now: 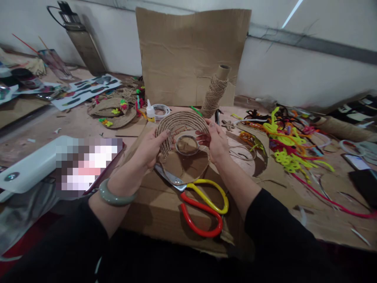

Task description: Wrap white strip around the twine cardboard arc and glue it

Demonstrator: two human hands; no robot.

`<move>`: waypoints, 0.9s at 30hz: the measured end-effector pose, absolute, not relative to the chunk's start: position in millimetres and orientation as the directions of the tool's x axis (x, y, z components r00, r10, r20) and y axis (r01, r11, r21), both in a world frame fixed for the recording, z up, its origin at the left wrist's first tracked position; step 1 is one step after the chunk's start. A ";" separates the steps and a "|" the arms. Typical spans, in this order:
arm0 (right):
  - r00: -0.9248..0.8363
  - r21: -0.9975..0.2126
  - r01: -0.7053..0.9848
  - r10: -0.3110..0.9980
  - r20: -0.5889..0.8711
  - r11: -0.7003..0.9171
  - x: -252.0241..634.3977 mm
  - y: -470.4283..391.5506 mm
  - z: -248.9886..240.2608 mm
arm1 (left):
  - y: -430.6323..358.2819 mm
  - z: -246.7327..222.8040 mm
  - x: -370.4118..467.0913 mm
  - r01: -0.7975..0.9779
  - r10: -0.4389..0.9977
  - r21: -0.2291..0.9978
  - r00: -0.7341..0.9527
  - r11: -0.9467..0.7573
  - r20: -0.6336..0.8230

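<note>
A curved piece covered in rows of twine (pixel 181 118) is held up between my hands. My left hand (pixel 150 147) grips its left end, thumb on top. At its right end, my right hand (pixel 215 139) has its fingers closed on the edge. Behind and below the piece is a small ring (pixel 187 144). Scissors (pixel 203 210) with one yellow and one red handle lie on the cardboard (pixel 147 204) just below. A twine spool (pixel 216 88) stands behind my right hand, and a small glue bottle (pixel 150 112) is behind my left.
Pipe cleaners (pixel 287 145) are heaped at the right. A phone (pixel 91 169) and a white device (pixel 35 163) lie at the left. Decorated twine pieces (pixel 113 112) sit at the back left. A cardboard sheet (pixel 188 51) leans on the wall; a bottle (pixel 84 47) stands left of it.
</note>
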State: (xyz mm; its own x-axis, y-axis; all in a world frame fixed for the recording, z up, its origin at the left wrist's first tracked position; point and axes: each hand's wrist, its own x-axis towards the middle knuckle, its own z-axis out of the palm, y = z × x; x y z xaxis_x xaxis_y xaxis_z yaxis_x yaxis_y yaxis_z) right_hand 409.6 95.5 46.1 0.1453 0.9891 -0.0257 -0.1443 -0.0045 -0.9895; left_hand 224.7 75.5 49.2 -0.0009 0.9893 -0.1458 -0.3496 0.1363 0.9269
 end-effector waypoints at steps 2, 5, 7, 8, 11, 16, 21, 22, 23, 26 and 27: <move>0.132 -0.992 -0.127 0.990 -0.044 -0.027 410.9 98.3 43.4 | 80.0 49.3 222.6 -0.391 0.982 0.915 -0.104 0.105 -0.157; 0.099 -0.999 0.011 0.994 0.039 0.038 410.1 96.8 43.2 | 85.7 49.5 219.3 -0.463 0.954 0.886 -0.249 0.034 -0.167; -0.076 -0.967 0.182 0.983 0.164 0.176 406.1 88.1 47.1 | 87.5 49.4 218.4 -0.486 0.940 0.874 -0.293 0.011 -0.175; -0.218 -0.924 0.274 0.953 0.211 0.267 402.7 81.4 49.8 | 87.7 49.4 218.6 -0.492 0.938 0.871 -0.292 0.020 -0.186; -0.608 -0.707 0.487 0.780 0.148 0.513 389.4 57.0 55.9 | 86.7 49.2 221.0 -0.501 0.939 0.863 -0.258 0.072 -0.228; -0.742 -0.469 0.547 0.661 0.113 0.693 374.1 34.1 51.8 | 84.0 47.6 225.9 -0.480 0.958 0.874 -0.208 0.075 -0.197; -0.758 -0.478 0.589 0.650 -0.047 0.652 376.6 40.8 53.3 | 83.1 48.0 227.8 -0.452 0.960 0.888 -0.200 0.089 -0.197; -0.745 -0.502 0.602 0.664 -0.072 0.621 378.1 43.1 54.2 | 83.2 48.0 228.0 -0.450 0.960 0.889 -0.201 0.087 -0.195; -0.724 -0.544 0.605 0.686 -0.072 0.581 379.6 45.4 54.9 | 83.4 47.7 227.9 -0.452 0.960 0.888 -0.202 0.083 -0.192; -0.592 -0.764 0.497 0.805 0.048 0.411 383.3 52.0 54.5 | 84.3 45.7 227.0 -0.478 0.965 0.875 -0.187 0.071 -0.181; -0.527 -0.846 0.412 0.846 0.081 0.338 384.0 54.1 53.8 | 84.5 44.9 226.5 -0.489 0.968 0.869 -0.178 0.070 -0.179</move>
State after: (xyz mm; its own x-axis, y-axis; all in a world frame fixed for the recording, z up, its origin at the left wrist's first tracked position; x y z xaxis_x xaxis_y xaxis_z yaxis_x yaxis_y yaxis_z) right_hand 384.0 54.1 53.8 -0.5273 0.8458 0.0814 0.4117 0.3381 -0.8463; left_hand 226.5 84.5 44.9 -0.1782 0.9676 -0.1787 -0.4895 0.0704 0.8692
